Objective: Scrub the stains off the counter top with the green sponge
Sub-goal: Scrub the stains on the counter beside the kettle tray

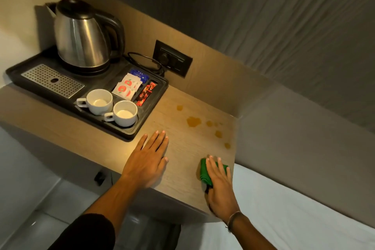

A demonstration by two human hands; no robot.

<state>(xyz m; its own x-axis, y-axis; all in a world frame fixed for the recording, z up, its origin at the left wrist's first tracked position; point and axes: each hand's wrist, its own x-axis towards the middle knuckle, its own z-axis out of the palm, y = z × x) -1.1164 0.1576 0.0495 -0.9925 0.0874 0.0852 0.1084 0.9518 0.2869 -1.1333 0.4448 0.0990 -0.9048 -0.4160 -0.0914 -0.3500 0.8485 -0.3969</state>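
My right hand (220, 186) lies on the green sponge (211, 170) at the near right corner of the table (182, 184), fingers (211, 163) draped over its top and pressing it flat rather than pinching it. My left hand (147, 160) rests palm down on the bare wood, fingers spread wide and holding nothing, just in front of the black tray (146, 126).

The amber stains (193, 121) sit farther back, in a loose trail running toward the right edge, none yet under the sponge. To scrub well, I judge I should slide the sponge forward to the nearest spot (227, 145) first, keep my palm weight over it, and work in short overlapping strokes up the trail. The table edge beside the bed (284, 209) is close, so I should stroke inward, and my left hand can brace me away from the cups (110, 107).
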